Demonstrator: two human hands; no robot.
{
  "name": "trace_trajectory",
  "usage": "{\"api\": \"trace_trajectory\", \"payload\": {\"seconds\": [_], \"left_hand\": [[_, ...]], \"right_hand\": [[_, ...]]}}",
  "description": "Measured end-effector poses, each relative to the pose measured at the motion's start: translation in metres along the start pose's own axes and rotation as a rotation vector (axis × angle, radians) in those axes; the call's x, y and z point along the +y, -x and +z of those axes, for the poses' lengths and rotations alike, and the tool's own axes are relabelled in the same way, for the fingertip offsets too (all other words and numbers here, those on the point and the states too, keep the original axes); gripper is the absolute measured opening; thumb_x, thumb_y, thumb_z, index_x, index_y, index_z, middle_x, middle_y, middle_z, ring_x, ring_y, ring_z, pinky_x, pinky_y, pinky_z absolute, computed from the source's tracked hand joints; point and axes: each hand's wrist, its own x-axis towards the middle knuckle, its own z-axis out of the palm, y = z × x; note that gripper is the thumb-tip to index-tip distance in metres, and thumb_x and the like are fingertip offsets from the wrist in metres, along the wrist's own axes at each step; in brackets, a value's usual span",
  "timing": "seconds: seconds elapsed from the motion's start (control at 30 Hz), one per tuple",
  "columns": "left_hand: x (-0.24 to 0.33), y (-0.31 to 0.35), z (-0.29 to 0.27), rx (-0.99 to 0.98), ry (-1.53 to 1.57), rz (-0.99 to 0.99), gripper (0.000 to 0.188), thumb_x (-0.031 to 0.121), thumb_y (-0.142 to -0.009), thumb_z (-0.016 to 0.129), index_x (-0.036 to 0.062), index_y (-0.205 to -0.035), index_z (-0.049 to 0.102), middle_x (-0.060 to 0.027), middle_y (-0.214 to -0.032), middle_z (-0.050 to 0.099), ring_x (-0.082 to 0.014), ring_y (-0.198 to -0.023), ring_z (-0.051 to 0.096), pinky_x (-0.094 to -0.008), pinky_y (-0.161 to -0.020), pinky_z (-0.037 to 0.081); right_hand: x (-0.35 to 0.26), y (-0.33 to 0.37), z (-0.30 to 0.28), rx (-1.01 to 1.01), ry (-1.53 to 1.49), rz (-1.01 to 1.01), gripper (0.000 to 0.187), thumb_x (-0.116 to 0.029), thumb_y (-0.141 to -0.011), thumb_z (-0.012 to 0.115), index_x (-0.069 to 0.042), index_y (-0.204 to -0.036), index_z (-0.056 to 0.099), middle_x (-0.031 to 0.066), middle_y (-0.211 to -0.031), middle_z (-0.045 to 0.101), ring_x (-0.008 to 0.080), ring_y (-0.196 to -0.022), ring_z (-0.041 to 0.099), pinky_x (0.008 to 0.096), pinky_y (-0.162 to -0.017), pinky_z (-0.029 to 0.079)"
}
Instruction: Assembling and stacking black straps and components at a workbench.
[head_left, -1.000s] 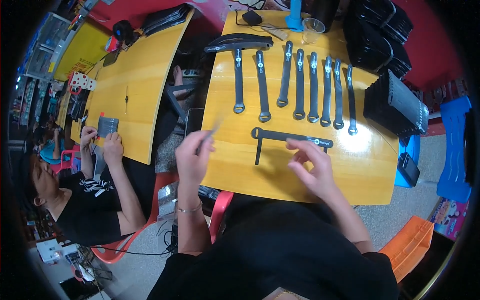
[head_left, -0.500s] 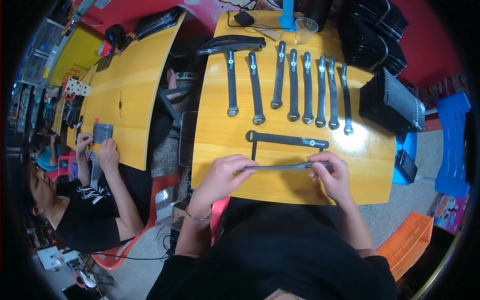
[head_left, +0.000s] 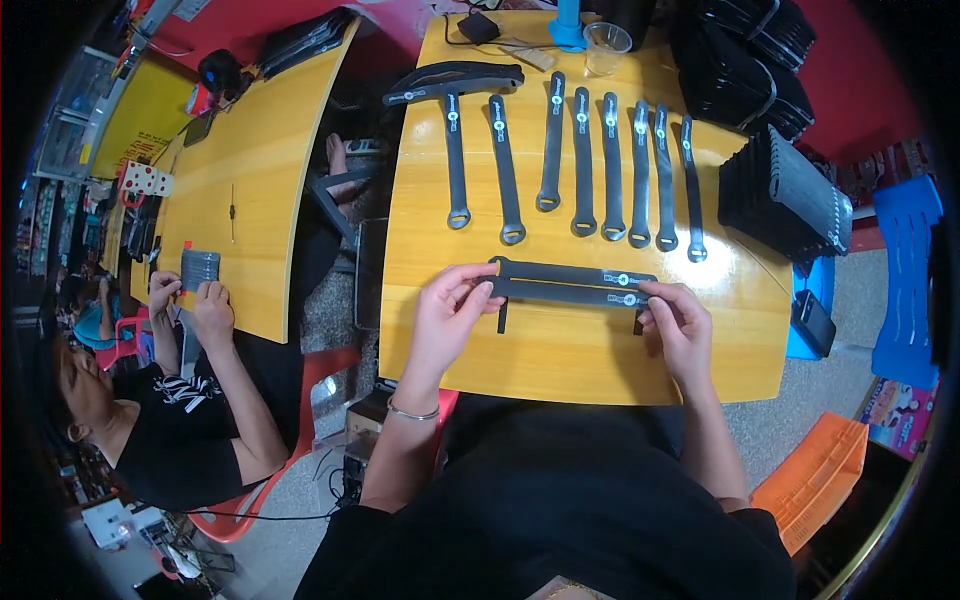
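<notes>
The left hand (head_left: 448, 310) had its grip pinched on the left end of a flat, dark strap (head_left: 560, 292). At the other end, the right hand (head_left: 682, 320) had its grip pinched close to the pale mark. The held strap ran nearly straight between them, over the yellow counter (head_left: 560, 360) and just on the near side of a second strap (head_left: 560, 271). It seemed light and thin, and I guess it was bendy, not stiff. Its smooth shine made it look a bit slippery, but not easy to break. The two ends looked like the best places to hold, because a middle hold might have let them droop.

Counting from left to right, there was one dark pile (head_left: 458, 72), too squashed to count. Next came a row of eight loose straps (head_left: 583, 165). Nearer the person were the held strap and the second strap, two in all, with two thin dark strips (head_left: 502, 320) showing below. One clear cup (head_left: 607, 58) stood at the back. On the right was one big dark stack (head_left: 800, 190), too tight to count.
</notes>
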Motion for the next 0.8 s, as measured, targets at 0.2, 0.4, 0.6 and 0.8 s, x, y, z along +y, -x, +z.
{"api": "trace_trajectory", "payload": {"seconds": [0.2,0.4,0.6,0.8], "left_hand": [[-0.002,-0.011,0.003,0.021,0.012,0.070,0.019,-0.002,-0.088,0.057,-0.0033,-0.107,0.060,-0.0076,-0.094,0.064,-0.0110,-0.084,0.064,-0.0223,-0.069,0.054],[-0.009,-0.020,-0.001,0.090,-0.004,0.044,0.014,-0.004,-0.086,0.059,-0.0041,-0.100,0.061,-0.0072,-0.090,0.065,-0.0108,-0.080,0.064,-0.0217,-0.069,0.054],[-0.013,-0.022,0.001,0.110,-0.012,0.089,0.011,-0.006,-0.085,0.059,-0.0044,-0.096,0.061,-0.0065,-0.088,0.065,-0.0104,-0.079,0.064,-0.0214,-0.068,0.054],[-0.018,-0.024,0.001,0.148,-0.079,0.122,0.010,-0.007,-0.083,0.061,-0.0045,-0.093,0.061,-0.0050,-0.082,0.064,-0.0076,-0.073,0.062,-0.0188,-0.064,0.051]], "right_hand": [[0.007,-0.002,-0.005,0.054,-0.130,0.126,0.014,0.000,-0.088,0.057,-0.001,-0.102,0.057,0.0023,-0.082,0.059,0.0077,-0.067,0.057,0.0194,-0.058,0.047],[0.012,-0.003,-0.005,0.114,-0.111,0.121,0.011,-0.001,-0.089,0.058,0.000,-0.100,0.058,0.0018,-0.082,0.059,0.0068,-0.065,0.056,0.0183,-0.056,0.045],[0.019,-0.006,-0.004,0.132,-0.035,0.047,0.014,-0.002,-0.090,0.056,0.000,-0.102,0.062,0.0017,-0.086,0.058,0.0066,-0.067,0.056,0.0180,-0.057,0.045],[0.015,-0.004,-0.006,0.110,-0.060,0.119,0.015,-0.002,-0.091,0.055,0.000,-0.104,0.059,0.0013,-0.082,0.059,0.0060,-0.067,0.056,0.0173,-0.057,0.045]]}}
